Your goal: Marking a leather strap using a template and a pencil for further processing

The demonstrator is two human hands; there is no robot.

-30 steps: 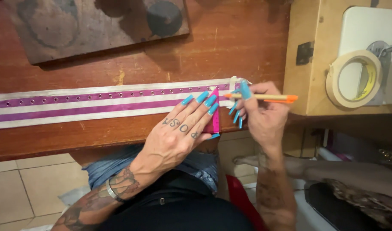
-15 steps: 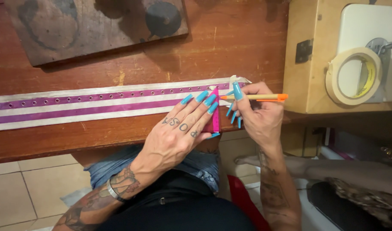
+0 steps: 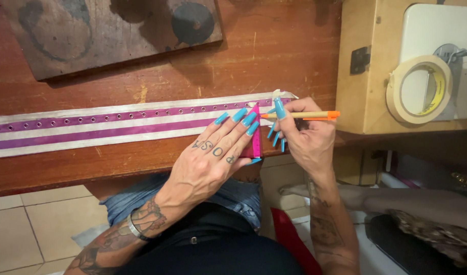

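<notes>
Purple-and-white striped strap flat on wooden table. Left hand fingers spread flat, pressing pink ruler across strap end. Right hand fingers closed round orange pen, tip at ruler.

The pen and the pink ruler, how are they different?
The pen is thin, round and tan with an orange end; the ruler is flat, pink and comes to a point. The right hand grips the pen and lifts it off the table; the left hand presses the ruler flat on the striped band. The pen lies crosswise, the ruler runs toward the person. Both meet at the band's end.
</notes>
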